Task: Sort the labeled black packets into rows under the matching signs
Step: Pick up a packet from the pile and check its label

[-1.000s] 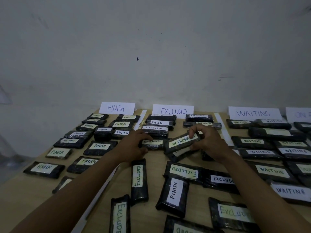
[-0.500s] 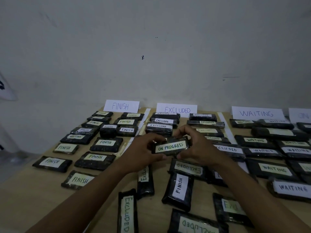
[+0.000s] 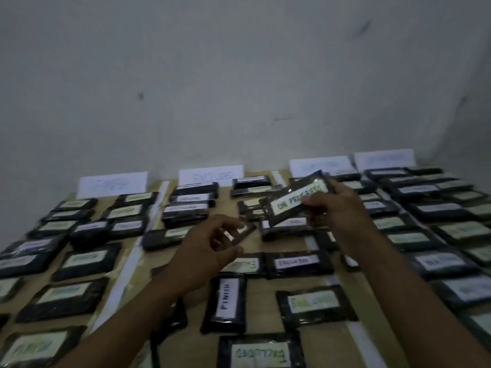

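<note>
My right hand [image 3: 337, 205] grips a black packet labeled ON PROGRESS [image 3: 297, 199], lifted and tilted above the middle of the table. My left hand [image 3: 210, 245] hovers lower and to the left with loosely curled fingers, holding nothing. Four white signs stand against the wall: a blurred one at the left [image 3: 113, 184], EXCLUDED [image 3: 211, 174], and two blurred ones at the right [image 3: 321, 165] [image 3: 384, 159]. Rows of black packets lie under each sign. Loose packets near me read FINISH [image 3: 225, 301] and EXCLUDED [image 3: 261, 353].
The wooden table [image 3: 265, 290] is crowded with packets. White tape strips [image 3: 127, 264] divide the columns. A plain white wall stands right behind the signs. The image is motion-blurred.
My right hand has carried the ON PROGRESS packet up and to the right, and my left hand has let go of it. The camera has turned right, bringing a fourth sign fully into view.
</note>
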Tool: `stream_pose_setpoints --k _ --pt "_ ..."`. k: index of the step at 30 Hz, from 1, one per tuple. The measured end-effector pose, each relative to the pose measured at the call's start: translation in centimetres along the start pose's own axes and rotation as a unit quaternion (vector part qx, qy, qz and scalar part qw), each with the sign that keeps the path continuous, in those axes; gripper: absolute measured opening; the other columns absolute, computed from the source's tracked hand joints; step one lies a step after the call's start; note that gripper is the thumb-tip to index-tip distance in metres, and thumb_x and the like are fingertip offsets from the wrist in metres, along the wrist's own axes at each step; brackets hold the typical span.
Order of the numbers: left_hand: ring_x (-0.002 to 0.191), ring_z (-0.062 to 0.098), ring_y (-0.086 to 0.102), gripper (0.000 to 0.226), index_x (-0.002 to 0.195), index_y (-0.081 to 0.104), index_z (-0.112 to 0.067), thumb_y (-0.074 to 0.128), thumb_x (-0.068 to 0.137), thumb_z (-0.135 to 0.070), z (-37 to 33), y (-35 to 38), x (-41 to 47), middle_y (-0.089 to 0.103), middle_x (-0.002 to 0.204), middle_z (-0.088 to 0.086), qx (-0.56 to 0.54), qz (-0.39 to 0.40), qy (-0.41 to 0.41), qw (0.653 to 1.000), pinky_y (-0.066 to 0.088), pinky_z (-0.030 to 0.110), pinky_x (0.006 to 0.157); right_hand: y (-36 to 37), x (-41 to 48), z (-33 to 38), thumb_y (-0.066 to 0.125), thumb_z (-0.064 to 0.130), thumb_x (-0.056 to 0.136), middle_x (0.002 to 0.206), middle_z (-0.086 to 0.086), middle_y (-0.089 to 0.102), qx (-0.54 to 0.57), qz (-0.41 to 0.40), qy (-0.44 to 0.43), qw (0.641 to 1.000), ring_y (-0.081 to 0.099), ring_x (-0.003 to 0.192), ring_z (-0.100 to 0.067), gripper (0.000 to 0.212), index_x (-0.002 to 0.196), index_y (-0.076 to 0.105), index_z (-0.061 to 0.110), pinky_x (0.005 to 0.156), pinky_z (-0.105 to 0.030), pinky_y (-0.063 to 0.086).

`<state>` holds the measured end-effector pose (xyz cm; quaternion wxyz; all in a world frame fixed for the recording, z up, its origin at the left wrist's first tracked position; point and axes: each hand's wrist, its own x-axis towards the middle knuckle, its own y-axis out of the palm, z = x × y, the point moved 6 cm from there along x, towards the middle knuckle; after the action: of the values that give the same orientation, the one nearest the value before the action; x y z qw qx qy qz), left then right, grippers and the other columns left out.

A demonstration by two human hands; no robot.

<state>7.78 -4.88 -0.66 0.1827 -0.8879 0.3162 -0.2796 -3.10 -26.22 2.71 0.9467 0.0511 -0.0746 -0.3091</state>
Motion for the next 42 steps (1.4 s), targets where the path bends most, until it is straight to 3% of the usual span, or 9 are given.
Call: stream_pose_setpoints --k 5,8,13,17,23,31,36,39,42 --pt "0.079 0.004 0.061 0.013 0.092 0.068 -0.03 0.065 0.08 -0.027 -6.1 9.1 2.7 0.065 0.084 -0.014 0.07 0.137 0.142 0.978 0.047 0.015 0.068 -12.5 -4.0 3.5 0.065 -0.006 0.073 0.07 -0.014 0.06 0.018 -0.161 -0.047 0.986 0.051 0.056 -0.025 0.016 0.081 0.061 0.007 0.05 -0.029 0.044" --pt "0.081 -0.003 0.054 0.02 0.095 0.066 -0.032 0.053 0.08 -0.035 -9.3 15.3 3.1 0.061 0.088 -0.018 0.106 0.191 0.224 0.95 0.04 0.009 0.072 -19.8 -6.8 4.7 0.063 -0.007 0.076 0.066 -0.008 0.064 0.004 -0.257 -0.051 0.965 0.053 0.055 -0.023 0.019 0.084 0.058 0.01 0.049 -0.027 0.045" --pt "0.089 0.001 0.051 0.033 0.103 0.064 -0.029 0.04 0.086 -0.044 -11.6 23.9 0.9 0.057 0.099 -0.014 0.106 0.279 0.311 0.902 0.042 0.02 0.072 -30.5 -12.2 5.2 0.059 -0.002 0.081 0.064 -0.012 0.056 -0.053 -0.405 -0.018 0.913 0.048 0.045 -0.019 0.013 0.078 0.055 0.011 0.041 -0.023 0.042" --pt "0.08 0.007 0.049 0.017 0.088 0.064 -0.028 0.048 0.088 -0.033 -11.8 26.9 -1.4 0.056 0.086 -0.011 0.136 0.303 0.372 0.867 0.04 0.024 0.062 -35.4 -15.7 3.4 0.063 -0.002 0.078 0.067 -0.01 0.059 -0.134 -0.468 0.041 0.872 0.049 0.036 -0.011 0.027 0.101 0.058 0.01 0.04 -0.02 0.038" --pt "0.078 0.008 0.049 0.012 0.087 0.063 -0.029 0.051 0.084 -0.03 -11.4 26.8 -1.5 0.054 0.085 -0.012 0.143 0.283 0.382 0.868 0.042 0.025 0.06 -36.4 -16.8 0.5 0.071 0.003 0.077 0.092 -0.01 0.067 -0.26 -0.442 0.073 0.855 0.059 0.064 -0.014 0.034 0.108 0.059 0.014 0.058 -0.027 0.044" --pt "0.077 0.007 0.045 0.013 0.088 0.061 -0.029 0.049 0.085 -0.03 -11.3 26.8 -1.7 0.053 0.087 -0.012 0.156 0.275 0.385 0.867 0.041 0.026 0.06 -36.6 -17.3 -1.1 0.073 0.03 0.077 0.111 -0.013 0.058 -0.484 -0.423 0.088 0.761 0.054 0.104 -0.019 0.036 0.112 0.066 0.022 0.083 -0.025 0.039" --pt "0.075 0.007 0.048 0.014 0.088 0.062 -0.03 0.049 0.084 -0.032 -11.4 26.8 -1.7 0.055 0.086 -0.014 0.163 0.276 0.39 0.863 0.043 0.027 0.058 -34.8 -17.7 -1.4 0.068 0.035 0.082 0.115 -0.007 0.05 -0.511 -0.428 0.084 0.74 0.05 0.113 -0.024 0.033 0.114 0.067 0.024 0.09 -0.031 0.039" --pt "0.073 0.0 0.053 0.023 0.091 0.065 -0.032 0.045 0.083 -0.04 -11.8 26.1 -0.9 0.059 0.084 -0.017 0.125 0.292 0.351 0.881 0.047 0.024 0.059 -31.5 -17.2 -0.1 0.065 0.036 0.084 0.109 -0.003 0.054 -0.559 -0.433 0.031 0.706 0.05 0.108 -0.022 0.026 0.106 0.068 0.024 0.079 -0.03 0.04" --pt "0.079 -0.004 0.057 0.037 0.103 0.063 -0.038 0.036 0.081 -0.053 -12.3 24.6 0.7 0.06 0.09 -0.023 0.089 0.32 0.285 0.899 0.049 0.019 0.067 -26.3 -15.1 0.7 0.064 0.035 0.086 0.091 0.009 0.059 -0.569 -0.339 -0.038 0.749 0.054 0.088 -0.01 0.013 0.093 0.067 0.025 0.069 -0.026 0.039"
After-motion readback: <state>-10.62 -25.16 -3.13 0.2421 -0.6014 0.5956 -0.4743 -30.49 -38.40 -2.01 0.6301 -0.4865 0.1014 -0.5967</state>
